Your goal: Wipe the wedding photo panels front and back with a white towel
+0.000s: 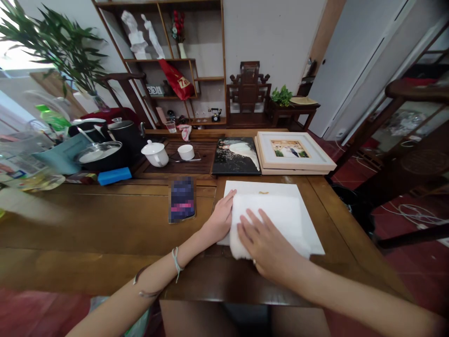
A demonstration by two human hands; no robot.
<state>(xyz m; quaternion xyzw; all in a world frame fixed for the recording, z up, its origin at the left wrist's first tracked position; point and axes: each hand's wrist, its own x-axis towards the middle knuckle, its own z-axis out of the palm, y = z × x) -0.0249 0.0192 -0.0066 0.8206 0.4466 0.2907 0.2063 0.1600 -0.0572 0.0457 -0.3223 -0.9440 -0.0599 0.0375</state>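
Note:
A folded white cloth (277, 217) lies on a flat white board (266, 188) on the wooden table (105, 224). My right hand (266, 245) lies flat on the cloth's near left part, fingers stretched out. My left hand (219, 220) rests flat at the cloth's left edge, fingers pointing toward the board's far left corner. Neither hand holds anything.
A phone (181, 199) lies left of the board. Behind it are a dark photo print (236, 157), a framed picture (293, 152), a tea tray with a white teapot (155, 153) and cup (185, 151), pots (101, 154) and a blue box (114, 175). Shelves and chairs stand beyond.

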